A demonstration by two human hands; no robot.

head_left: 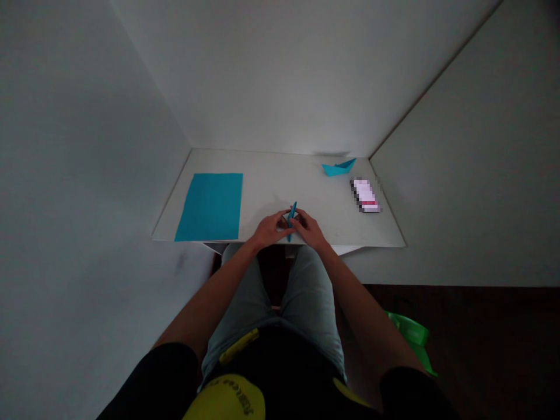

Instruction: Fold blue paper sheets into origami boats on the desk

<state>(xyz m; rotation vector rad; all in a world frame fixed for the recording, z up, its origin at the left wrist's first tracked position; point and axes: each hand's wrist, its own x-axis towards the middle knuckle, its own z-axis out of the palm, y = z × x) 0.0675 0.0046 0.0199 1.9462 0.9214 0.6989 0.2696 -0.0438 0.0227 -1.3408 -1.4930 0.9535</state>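
Note:
Between my hands, near the table's front edge, stands a narrow folded piece of blue paper, seen nearly edge-on. My left hand grips it from the left side, thumb toward me and fingers behind. My right hand holds it from the right with bent fingers. Parts of the fingertips and of the paper's lower faces are hidden. At the back right of the table sits a finished-looking blue paper boat.
A blue sheet of paper lies flat at the table's left. A phone with a lit, blurred screen rests at the right. Walls border the white table at the back and both sides. Something green is on the dark floor.

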